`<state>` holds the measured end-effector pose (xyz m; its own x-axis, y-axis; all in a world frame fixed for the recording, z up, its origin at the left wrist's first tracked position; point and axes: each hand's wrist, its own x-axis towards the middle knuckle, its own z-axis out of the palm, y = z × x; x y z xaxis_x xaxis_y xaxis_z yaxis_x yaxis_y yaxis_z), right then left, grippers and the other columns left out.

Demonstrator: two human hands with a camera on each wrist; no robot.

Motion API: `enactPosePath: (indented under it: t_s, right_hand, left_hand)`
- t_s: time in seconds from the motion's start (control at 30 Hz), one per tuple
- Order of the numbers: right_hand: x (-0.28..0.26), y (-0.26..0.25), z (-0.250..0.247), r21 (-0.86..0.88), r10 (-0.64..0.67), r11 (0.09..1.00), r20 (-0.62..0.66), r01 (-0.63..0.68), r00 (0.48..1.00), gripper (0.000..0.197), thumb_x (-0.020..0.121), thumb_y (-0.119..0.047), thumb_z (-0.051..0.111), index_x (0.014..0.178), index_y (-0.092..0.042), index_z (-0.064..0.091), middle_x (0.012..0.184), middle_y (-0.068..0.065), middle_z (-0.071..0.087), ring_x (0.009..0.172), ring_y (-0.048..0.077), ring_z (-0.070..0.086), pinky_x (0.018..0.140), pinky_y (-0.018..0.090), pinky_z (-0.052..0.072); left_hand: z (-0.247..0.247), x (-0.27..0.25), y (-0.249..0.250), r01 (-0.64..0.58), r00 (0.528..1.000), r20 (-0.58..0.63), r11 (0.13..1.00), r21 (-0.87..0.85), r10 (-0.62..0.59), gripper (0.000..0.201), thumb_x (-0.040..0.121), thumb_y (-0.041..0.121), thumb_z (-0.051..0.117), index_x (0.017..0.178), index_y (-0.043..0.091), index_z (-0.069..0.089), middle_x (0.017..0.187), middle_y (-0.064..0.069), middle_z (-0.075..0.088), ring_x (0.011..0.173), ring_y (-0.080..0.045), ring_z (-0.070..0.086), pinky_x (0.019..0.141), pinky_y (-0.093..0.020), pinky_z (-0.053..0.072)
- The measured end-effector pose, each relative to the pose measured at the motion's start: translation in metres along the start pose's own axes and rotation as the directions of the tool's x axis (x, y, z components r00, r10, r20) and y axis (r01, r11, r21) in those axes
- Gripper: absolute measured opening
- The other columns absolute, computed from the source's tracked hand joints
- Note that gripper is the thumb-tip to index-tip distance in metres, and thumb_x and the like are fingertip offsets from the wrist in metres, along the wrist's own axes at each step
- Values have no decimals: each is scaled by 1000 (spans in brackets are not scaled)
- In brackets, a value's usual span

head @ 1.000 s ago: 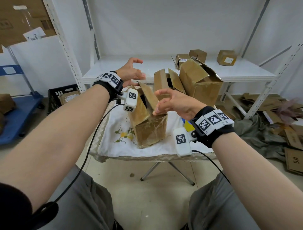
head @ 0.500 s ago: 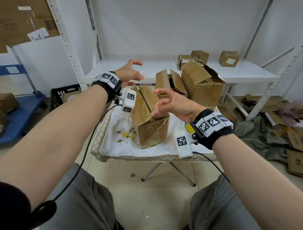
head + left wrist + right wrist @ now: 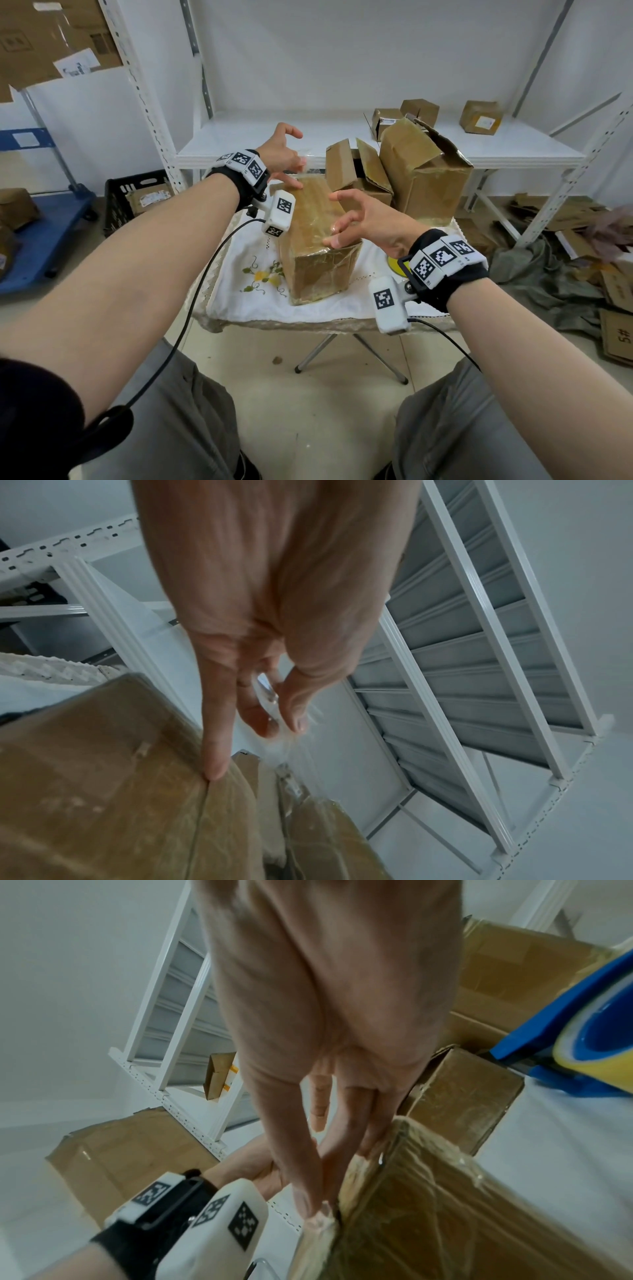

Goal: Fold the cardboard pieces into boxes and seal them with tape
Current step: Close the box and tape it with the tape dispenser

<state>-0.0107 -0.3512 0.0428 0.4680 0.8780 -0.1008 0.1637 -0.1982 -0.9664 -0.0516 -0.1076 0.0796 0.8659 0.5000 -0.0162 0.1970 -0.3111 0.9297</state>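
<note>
A brown cardboard box (image 3: 318, 260) stands on the white cloth of a small table (image 3: 246, 305), its top flaps closed. A strip of clear tape (image 3: 270, 712) runs over the top seam. My left hand (image 3: 298, 164) is at the box's far end. There it pinches the tape's far end between thumb and finger, and another finger (image 3: 214, 767) presses the far edge of the box (image 3: 103, 791). My right hand (image 3: 337, 233) pinches the tape's near end (image 3: 318, 1215) at the near top edge of the box (image 3: 445, 1218).
A yellow tape roll in a blue dispenser (image 3: 582, 1042) lies on the table right of the box. More open boxes (image 3: 421, 174) stand behind it. A white shelf (image 3: 513, 140) holds small boxes. Flattened cardboard (image 3: 616, 294) lies on the floor at right, a black crate (image 3: 133, 195) at left.
The box's raised top flap has come down and the top is now closed. Both hands have sunk onto the box, stretching the tape along the seam.
</note>
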Motion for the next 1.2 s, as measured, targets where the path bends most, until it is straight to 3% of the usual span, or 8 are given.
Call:
enactPosePath:
  t_s: [0.17, 0.27, 0.47, 0.63, 0.83, 0.97, 1.07, 1.2]
  right_hand:
    - [2, 0, 6, -73, -11, 997, -19, 9, 1000, 93, 68, 17, 81, 145, -20, 46, 83, 5, 63, 82, 15, 68, 98, 37, 55]
    - [0, -1, 10, -120, -24, 993, -39, 19, 999, 95, 67, 17, 83, 146, -20, 45, 84, 5, 60, 88, 17, 67, 93, 35, 59]
    - [-1, 1, 20, -218, -68, 975, -89, 47, 994, 95, 63, 11, 88, 143, -22, 47, 78, 1, 57, 90, 26, 69, 95, 48, 57]
    - [-1, 0, 23, -276, -102, 958, -99, 71, 990, 92, 66, 9, 86, 142, -23, 47, 80, 1, 58, 81, 17, 64, 90, 41, 60]
    - [-3, 1, 13, -34, -55, 998, -31, 54, 998, 69, 84, 13, 71, 143, -12, 45, 78, 6, 72, 81, 21, 73, 80, 25, 59]
    - [-4, -2, 10, 54, -35, 998, -55, 38, 998, 69, 84, 18, 67, 144, -10, 47, 80, 10, 68, 74, 18, 72, 71, 18, 56]
    - [-5, -5, 11, 93, -22, 995, -47, 26, 999, 69, 84, 21, 64, 144, -9, 46, 77, 11, 66, 72, 17, 70, 63, 13, 54]
    - [-3, -4, 12, 83, -12, 996, -30, 14, 999, 74, 80, 21, 68, 144, -12, 46, 77, 10, 68, 75, 15, 71, 67, 14, 54]
  left_hand:
    - [-2, 3, -3, 9, 1000, -6, 1000, 24, -9, 51, 94, -4, 62, 126, 24, 33, 84, -6, 48, 83, -17, 60, 73, -49, 63]
    - [-1, 4, -5, 15, 1000, -24, 999, 33, -14, 51, 94, -4, 62, 126, 24, 34, 86, -6, 47, 86, -18, 60, 74, -48, 63]
    - [2, 3, -6, 5, 999, -49, 999, 36, -3, 49, 95, -5, 61, 125, 23, 34, 87, -5, 47, 85, -17, 60, 69, -44, 64]
    - [3, 0, -12, -21, 998, -63, 999, 34, 24, 47, 96, -8, 58, 124, 20, 33, 83, -4, 44, 82, -16, 58, 69, -42, 63]
    - [11, -1, -15, -37, 992, -121, 999, 38, 41, 43, 97, -12, 52, 119, 18, 31, 76, -4, 41, 70, -14, 53, 61, -32, 62]
    - [15, 2, -13, -36, 990, -134, 998, 57, 44, 42, 97, -12, 52, 118, 18, 32, 78, -4, 42, 70, -14, 53, 65, -36, 63]
    - [16, 3, -12, -37, 992, -119, 996, 83, 47, 42, 97, -11, 52, 118, 19, 32, 78, -4, 42, 72, -15, 53, 62, -32, 62]
    - [15, 4, -14, -35, 995, -94, 993, 110, 45, 41, 98, -9, 53, 118, 19, 31, 76, -4, 41, 72, -14, 52, 64, -31, 62]
